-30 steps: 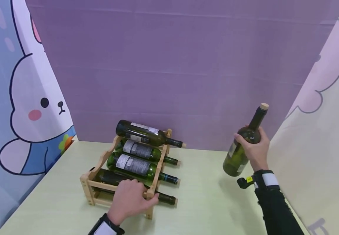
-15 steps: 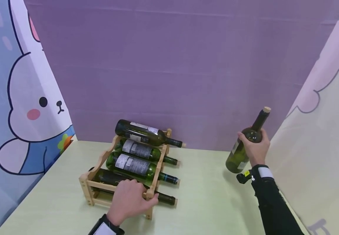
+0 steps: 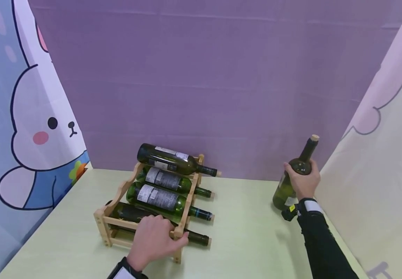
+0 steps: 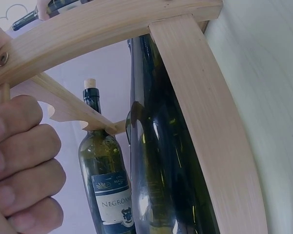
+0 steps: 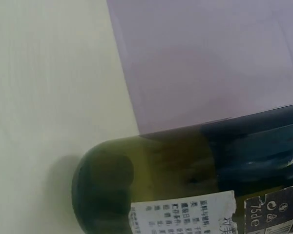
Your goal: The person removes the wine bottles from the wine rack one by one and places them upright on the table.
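**Four racked bottles [image 3: 167, 159], one held bottle [image 3: 282, 193], one wooden rack [image 3: 102, 228]**

Bottles total five; corks [image 3: 314, 137], five. The four racked bottles lie in the wooden rack, necks projecting past its right side. The rack stands at left on the pale table [image 3: 243, 232], before one purple backdrop [image 3: 222, 77].

Hands: two, both engaged. The left hand [image 3: 153, 238] grips the rack's near right corner, fingers curled. The right hand [image 3: 305, 182] is closed around the held bottle's shoulder; that bottle is at the table's right side, tilted, neck up and to the right. Whether its base touches the table cannot be determined.

Obscured: the lowest bottle's middle, behind the left hand. The held bottle's neck is cut off in the right wrist view; one front label in the left wrist view reads "Negroa", remainder hidden.
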The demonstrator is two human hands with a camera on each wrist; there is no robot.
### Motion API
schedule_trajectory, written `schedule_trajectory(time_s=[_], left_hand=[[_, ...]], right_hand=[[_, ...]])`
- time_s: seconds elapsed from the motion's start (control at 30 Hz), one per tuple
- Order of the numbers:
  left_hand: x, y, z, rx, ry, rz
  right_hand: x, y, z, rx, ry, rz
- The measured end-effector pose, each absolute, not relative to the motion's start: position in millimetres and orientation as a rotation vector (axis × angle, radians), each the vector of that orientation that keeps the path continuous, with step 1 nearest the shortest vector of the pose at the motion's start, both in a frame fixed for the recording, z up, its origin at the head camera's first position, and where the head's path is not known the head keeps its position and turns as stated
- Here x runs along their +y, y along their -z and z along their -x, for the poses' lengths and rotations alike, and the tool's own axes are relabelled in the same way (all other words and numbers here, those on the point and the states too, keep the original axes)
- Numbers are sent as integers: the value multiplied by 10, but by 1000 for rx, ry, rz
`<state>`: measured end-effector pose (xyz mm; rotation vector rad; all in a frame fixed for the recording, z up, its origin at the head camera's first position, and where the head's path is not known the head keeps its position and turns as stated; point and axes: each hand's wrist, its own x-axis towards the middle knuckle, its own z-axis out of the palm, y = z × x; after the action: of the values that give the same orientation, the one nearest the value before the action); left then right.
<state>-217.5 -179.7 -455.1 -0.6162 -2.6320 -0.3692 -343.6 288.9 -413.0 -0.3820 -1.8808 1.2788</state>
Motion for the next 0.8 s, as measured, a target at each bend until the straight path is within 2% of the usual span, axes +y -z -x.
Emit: schedule_trajectory(time_s=[0.43,0.8], left_hand=[[-1788,4564,2160,-2595,350,634],[-1792,4569,2170,-2605,341,599]], right_hand=[[2996,4365,3431,-1900,-1198,420],[2969,4408,3425,-1911,-1190,379]])
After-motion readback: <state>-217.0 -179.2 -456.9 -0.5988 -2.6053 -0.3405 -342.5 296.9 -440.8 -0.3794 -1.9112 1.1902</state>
